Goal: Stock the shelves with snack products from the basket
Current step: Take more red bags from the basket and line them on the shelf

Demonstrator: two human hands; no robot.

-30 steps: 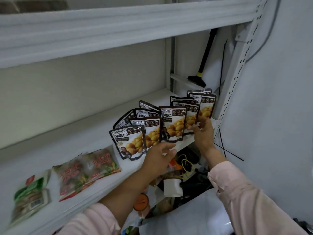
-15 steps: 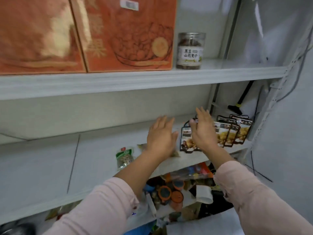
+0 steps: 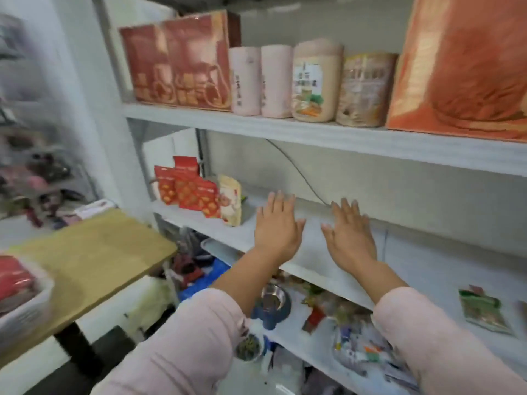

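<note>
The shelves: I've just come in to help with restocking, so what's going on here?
A person in pink sleeves holds the left hand and right hand open and empty in front of the middle shelf. At its left end stand red snack pouches beside a pale pouch. The white basket, with red packs inside, sits on the wooden table to the left.

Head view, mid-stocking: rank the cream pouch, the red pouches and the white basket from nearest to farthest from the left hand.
1. Cream pouch, just left of the left hand, on the middle shelf.
2. Red pouches, further left on that shelf, beside the cream pouch.
3. White basket, far left on the wooden table.
</note>
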